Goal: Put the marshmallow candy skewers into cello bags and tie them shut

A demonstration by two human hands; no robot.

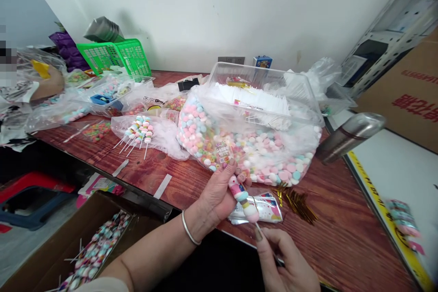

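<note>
My left hand (219, 194) is closed around the top of a marshmallow skewer (251, 212), which sits in a small clear bag with a printed pattern. Its pastel marshmallows point down to the right. My right hand (287, 260) pinches the white stick just below the lowest marshmallow. Under the skewer lies a stack of flat printed bags (270, 210). To the right are loose gold twist ties (301, 205). Behind my left hand rests a big clear bag of pink, white and blue marshmallows (195, 123).
Bare marshmallow skewers (140, 130) lie on plastic at the left. A clear bin (219, 70) holds white sticks. A steel flask (352, 137) leans at the right. A cardboard box (48, 255) below contains several wrapped skewers. A green basket (137, 57) stands at the back.
</note>
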